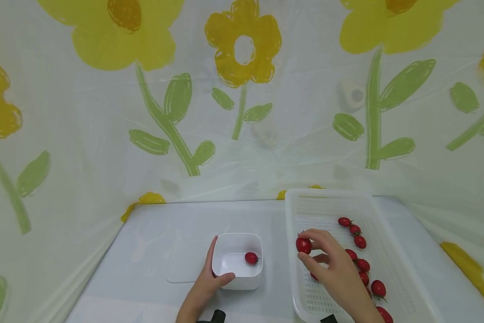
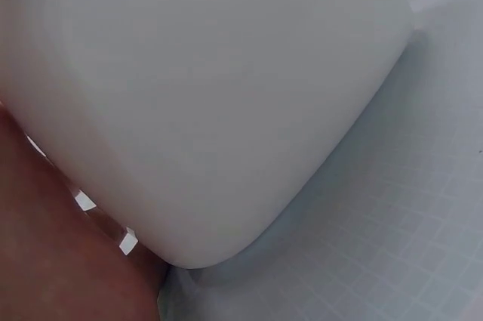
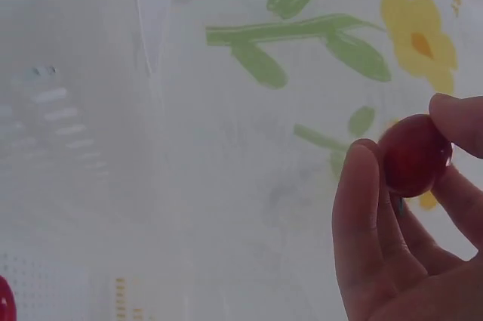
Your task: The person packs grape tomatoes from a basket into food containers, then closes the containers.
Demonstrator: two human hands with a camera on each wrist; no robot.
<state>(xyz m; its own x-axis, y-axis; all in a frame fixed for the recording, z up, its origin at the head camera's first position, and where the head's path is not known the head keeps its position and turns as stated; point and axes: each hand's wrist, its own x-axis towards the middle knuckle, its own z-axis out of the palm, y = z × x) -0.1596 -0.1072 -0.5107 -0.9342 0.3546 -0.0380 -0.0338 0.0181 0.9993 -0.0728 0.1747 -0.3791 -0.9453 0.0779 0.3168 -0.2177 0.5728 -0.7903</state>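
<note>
Over the left edge of the white slotted basket (image 1: 391, 251), the right hand (image 1: 334, 269) is pinching one cherry tomato (image 1: 303, 245) between thumb and fingertips (image 3: 361, 185), lifted clear of the basket floor. In the right wrist view the tomato (image 3: 414, 155) is sitting at the very tips of the fingers, with the thumb on one side and two or three fingers on the other, curled lightly round it. More tomatoes (image 1: 359, 241) are lying in a loose line along the basket's right half.

Just beside the basket on the pale worktop (image 1: 165, 224), the left hand (image 1: 207, 280) is gripping the near left corner of a small white square bowl (image 1: 237, 260), thumb hooked over the rim and fingers running up the outer wall. The left wrist view is showing only the bowl's smooth side (image 2: 211, 102) pressed against the palm. One tomato (image 1: 251, 258) is already lying inside the bowl, toward its right wall.

Judging from this, the step in hand is carrying the pinched tomato across to the bowl. Doing it well probably means keeping the pinch gentle, since the skin looks thin and glossy, clearing the basket's raised rim before moving sideways, and lowering close to the bowl floor before letting go so the fruit is not bouncing out. The left hand steadying the bowl should be helping it stay put.
</note>
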